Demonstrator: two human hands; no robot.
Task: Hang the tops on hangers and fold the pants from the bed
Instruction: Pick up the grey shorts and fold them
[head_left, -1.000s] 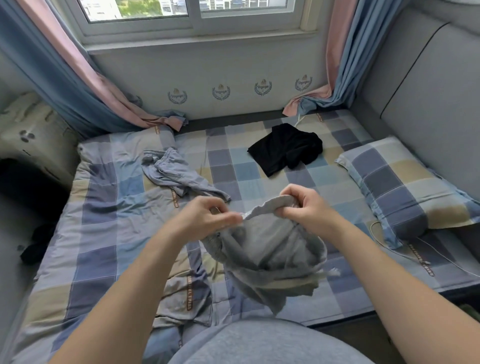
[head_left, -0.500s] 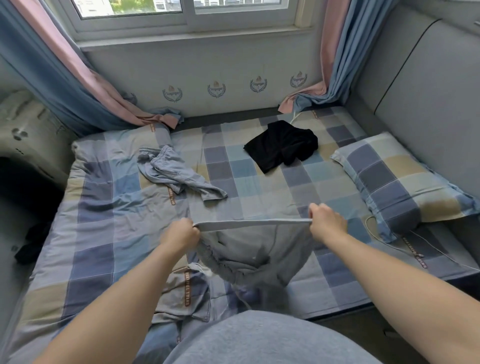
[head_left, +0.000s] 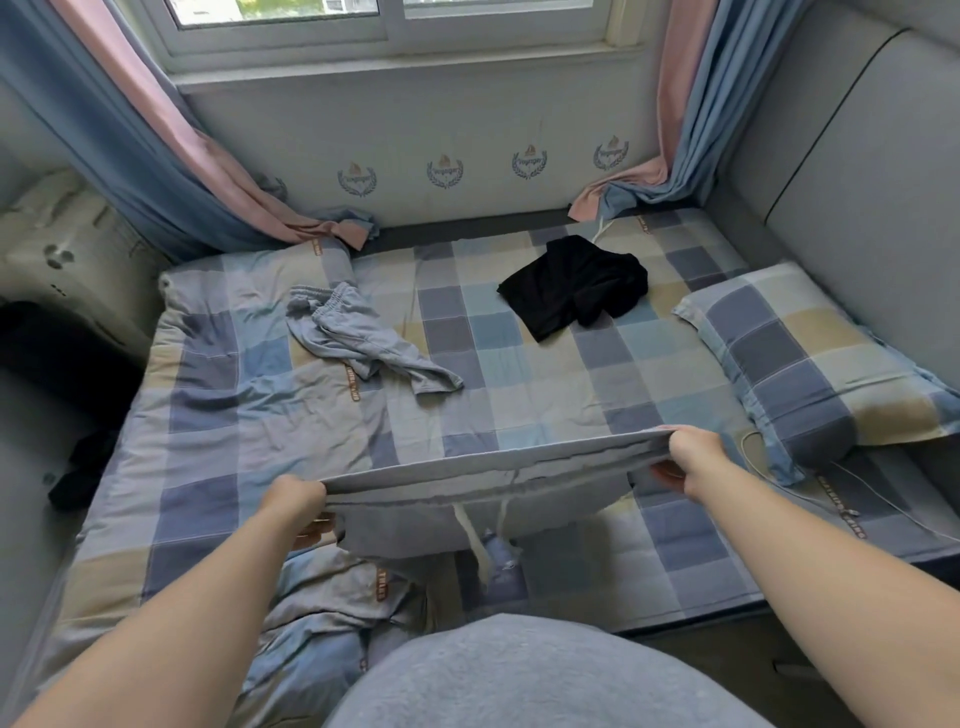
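Grey pants (head_left: 483, 499) held above near edge of bed (head_left: 571, 395), waistband stretched taut between hands, drawstrings (head_left: 475, 540) hanging below. Left hand (head_left: 293, 499) grips waistband's left end, right hand (head_left: 693, 457) grips right end, fingers curled round fabric. Farther back, crumpled blue-grey pants (head_left: 358, 338) lie left of middle. Black top (head_left: 576, 286) lies beyond, to right. Checked pillow (head_left: 810, 353) at right edge.

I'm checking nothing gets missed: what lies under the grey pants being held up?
Below the grey pants, checked bedding and a rumpled quilt fold show. The patch directly behind the hanging fabric is hidden.
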